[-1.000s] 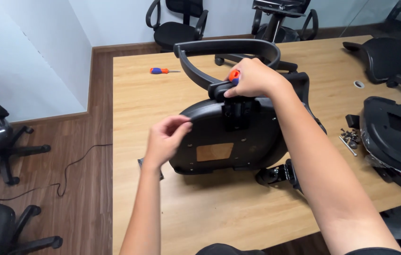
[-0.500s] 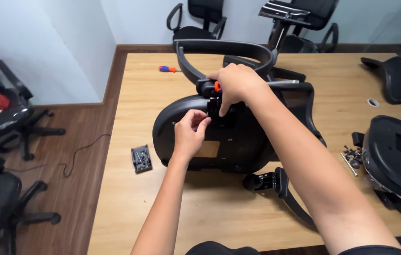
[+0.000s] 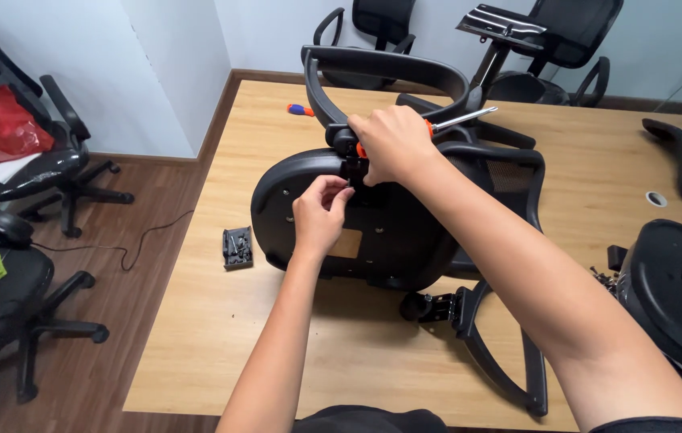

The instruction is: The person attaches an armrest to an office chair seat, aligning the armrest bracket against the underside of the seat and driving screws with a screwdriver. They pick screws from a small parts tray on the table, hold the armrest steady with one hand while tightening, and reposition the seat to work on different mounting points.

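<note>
Both hands are up on the upside-down black chair seat (image 3: 373, 232) lying on the worktop (image 3: 221, 337): right hand (image 3: 393, 144) has its grip clamped round an orange-handled screwdriver (image 3: 453, 122), shaft poking out to the right of it. Just below that, the left hand (image 3: 318, 215) is pinching its fingertips together at the seat's bracket, can't tell on what. Small parts box (image 3: 237, 246) sits left of it, armrest (image 3: 493, 353) lower right.

Matt black moulded plastic on the upturned chair seat (image 3: 373, 232), smooth with a faint sheen. Woven black mesh on the backrest (image 3: 509, 172) — fine and see-through. Bright polished metal shaft and glossy orange plastic grip on the screwdriver (image 3: 457, 120). Pale wood-grain laminate on the table (image 3: 237, 337) — smooth, satin. Dark wood-look planks on the floor (image 3: 140, 240).
</note>
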